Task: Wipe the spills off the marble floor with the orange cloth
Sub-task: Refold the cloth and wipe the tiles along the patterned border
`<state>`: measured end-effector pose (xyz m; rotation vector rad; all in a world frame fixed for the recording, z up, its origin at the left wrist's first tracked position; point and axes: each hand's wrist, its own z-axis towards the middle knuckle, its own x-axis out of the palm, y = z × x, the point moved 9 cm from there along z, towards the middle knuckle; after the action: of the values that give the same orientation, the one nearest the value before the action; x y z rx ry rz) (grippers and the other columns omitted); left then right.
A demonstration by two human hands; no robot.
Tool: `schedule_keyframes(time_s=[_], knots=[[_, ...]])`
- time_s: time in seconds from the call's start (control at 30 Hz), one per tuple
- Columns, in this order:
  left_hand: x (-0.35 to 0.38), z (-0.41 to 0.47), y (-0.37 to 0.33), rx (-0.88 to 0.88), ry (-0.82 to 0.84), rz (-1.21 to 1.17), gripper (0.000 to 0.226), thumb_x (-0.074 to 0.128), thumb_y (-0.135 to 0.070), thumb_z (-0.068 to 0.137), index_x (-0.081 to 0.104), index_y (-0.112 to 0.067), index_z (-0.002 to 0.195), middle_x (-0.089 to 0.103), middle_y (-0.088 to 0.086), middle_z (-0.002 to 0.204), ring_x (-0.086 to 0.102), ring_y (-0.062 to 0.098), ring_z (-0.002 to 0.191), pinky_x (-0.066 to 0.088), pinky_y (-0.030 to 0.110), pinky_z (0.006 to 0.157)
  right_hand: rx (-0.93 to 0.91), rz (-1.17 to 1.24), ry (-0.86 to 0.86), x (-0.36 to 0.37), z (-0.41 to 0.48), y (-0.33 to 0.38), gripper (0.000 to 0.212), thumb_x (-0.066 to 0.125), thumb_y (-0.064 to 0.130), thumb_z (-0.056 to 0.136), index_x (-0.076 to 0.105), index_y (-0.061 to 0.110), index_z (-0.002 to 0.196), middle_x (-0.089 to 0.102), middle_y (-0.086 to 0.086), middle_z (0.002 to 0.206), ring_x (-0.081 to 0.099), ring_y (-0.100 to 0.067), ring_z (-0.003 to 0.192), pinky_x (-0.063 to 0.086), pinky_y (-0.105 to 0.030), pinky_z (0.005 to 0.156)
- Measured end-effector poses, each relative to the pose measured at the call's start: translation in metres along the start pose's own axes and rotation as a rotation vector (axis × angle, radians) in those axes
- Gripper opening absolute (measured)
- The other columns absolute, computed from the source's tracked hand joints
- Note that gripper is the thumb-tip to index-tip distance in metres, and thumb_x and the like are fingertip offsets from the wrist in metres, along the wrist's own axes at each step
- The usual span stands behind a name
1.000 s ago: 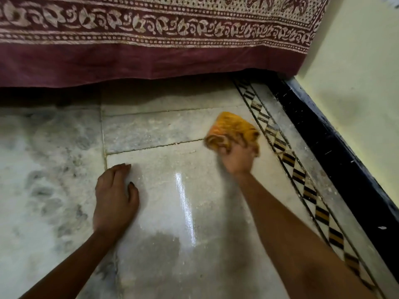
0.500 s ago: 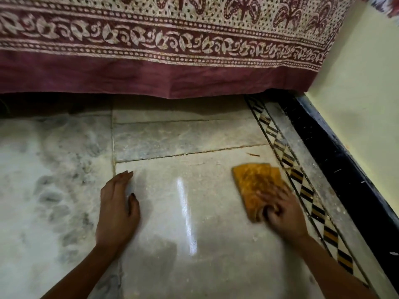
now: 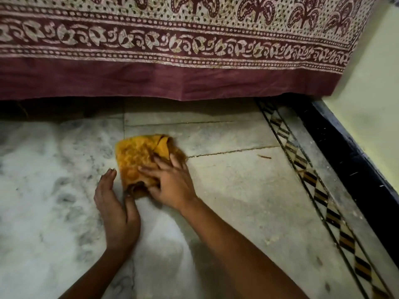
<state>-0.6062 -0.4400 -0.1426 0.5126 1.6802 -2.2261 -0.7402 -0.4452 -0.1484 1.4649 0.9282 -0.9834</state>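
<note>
An orange cloth [image 3: 138,158], folded and crumpled, lies on the pale marble floor [image 3: 237,190] near the middle of the view. My right hand [image 3: 172,182] lies on the cloth's near right part, fingers spread over it and the thumb tucked at its near edge, pressing it down. My left hand [image 3: 114,210] rests flat on the floor just left of the cloth, fingers straight, its thumb close to the cloth's near corner. No distinct spill shows around the cloth; the marble is mottled grey and white.
A maroon and cream patterned bedsheet [image 3: 194,61] hangs to just above the floor at the back, dark space beneath it. A black and tan inlaid border strip [image 3: 313,180] runs along the right, then a black skirting [image 3: 356,165] and a cream wall [image 3: 371,104]. A small twig [image 3: 263,156] lies near the strip.
My right hand has swept the cloth leftward across the tile, from beside the inlaid strip to right next to my left hand. The left hand has stayed planted on the floor.
</note>
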Motion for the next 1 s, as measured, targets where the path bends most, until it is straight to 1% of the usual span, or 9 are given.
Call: schedule_keyframes(time_s=[0.1,0.2,0.3,0.4,0.47,0.6,0.77,0.9,1.0], knots=[[-0.001,0.000,0.002,-0.010,-0.011,-0.019,0.052,0.038,-0.009,0.084,0.035,0.001,0.135,0.039,0.022,0.137,0.032,0.033,0.130,0.025,0.048,0.110,-0.166,0.020,-0.166,-0.007,-0.090,-0.022,0.042,0.046,0.046,0.077,0.065,0.040,0.115,0.055,0.004,0.135,0.044,-0.033,0.126,0.031,-0.039,0.104],[0.003,0.001,0.001,-0.018,0.023,-0.012,0.050,0.039,-0.012,0.086,0.037,0.000,0.134,0.039,0.020,0.136,0.034,0.031,0.129,0.026,0.040,0.110,-0.203,0.053,-0.174,-0.027,-0.177,-0.095,0.041,0.054,0.041,0.077,0.062,0.043,0.117,0.052,0.008,0.137,0.039,-0.016,0.132,0.031,-0.036,0.107],[0.010,0.002,-0.001,0.009,0.101,-0.007,0.049,0.041,-0.021,0.087,0.039,-0.003,0.133,0.040,0.018,0.135,0.035,0.026,0.128,0.027,0.034,0.108,0.117,0.056,-0.274,-0.070,-0.209,-0.188,0.046,0.052,0.042,0.074,0.054,0.052,0.119,0.047,0.019,0.136,0.037,-0.018,0.131,0.036,-0.044,0.103],[0.013,0.005,-0.005,0.039,0.153,-0.015,0.058,0.038,-0.039,0.087,0.039,-0.006,0.134,0.037,0.016,0.138,0.032,0.022,0.130,0.023,0.025,0.107,0.591,0.072,-0.416,-0.093,-0.169,-0.245,0.057,0.039,0.054,0.073,0.065,0.028,0.116,0.061,-0.003,0.124,0.049,-0.037,0.120,0.044,-0.055,0.095],[0.013,0.005,-0.006,0.055,0.174,-0.029,0.062,0.037,-0.044,0.087,0.037,-0.006,0.136,0.036,0.015,0.140,0.030,0.021,0.131,0.023,0.028,0.109,0.684,0.039,-0.395,-0.091,-0.115,-0.242,0.062,0.036,0.055,0.075,0.064,0.021,0.118,0.063,-0.010,0.121,0.049,-0.039,0.118,0.042,-0.051,0.097],[0.014,0.005,-0.006,0.063,0.190,-0.038,0.063,0.036,-0.045,0.086,0.037,-0.006,0.136,0.038,0.015,0.138,0.032,0.019,0.129,0.026,0.031,0.107,0.479,-0.024,-0.239,-0.049,-0.035,-0.161,0.046,0.045,0.047,0.083,0.056,0.037,0.127,0.048,0.007,0.141,0.030,-0.031,0.134,0.026,-0.036,0.103],[0.012,0.003,-0.003,0.045,0.182,-0.010,0.054,0.040,-0.037,0.087,0.045,-0.004,0.129,0.048,0.018,0.123,0.046,0.024,0.114,0.034,0.029,0.095,0.055,0.054,-0.149,0.000,-0.099,-0.040,0.051,0.047,0.049,0.076,0.057,0.041,0.124,0.046,0.006,0.142,0.031,-0.039,0.135,0.022,-0.048,0.109],[0.016,0.000,-0.003,0.034,0.212,0.065,0.049,0.044,-0.029,0.083,0.052,-0.001,0.122,0.054,0.021,0.117,0.051,0.035,0.109,0.037,0.035,0.091,-0.222,-0.074,-0.111,-0.007,-0.210,-0.069,0.039,0.047,0.048,0.089,0.056,0.040,0.126,0.044,0.003,0.144,0.040,-0.027,0.131,0.030,-0.040,0.107],[0.016,-0.001,-0.006,0.060,0.262,0.102,0.045,0.045,-0.026,0.082,0.054,-0.005,0.120,0.054,0.018,0.116,0.049,0.035,0.109,0.037,0.039,0.093,-0.013,-0.125,-0.117,-0.028,-0.276,-0.155,0.045,0.045,0.054,0.090,0.045,0.045,0.134,0.040,0.000,0.147,0.038,-0.029,0.132,0.037,-0.050,0.102]])
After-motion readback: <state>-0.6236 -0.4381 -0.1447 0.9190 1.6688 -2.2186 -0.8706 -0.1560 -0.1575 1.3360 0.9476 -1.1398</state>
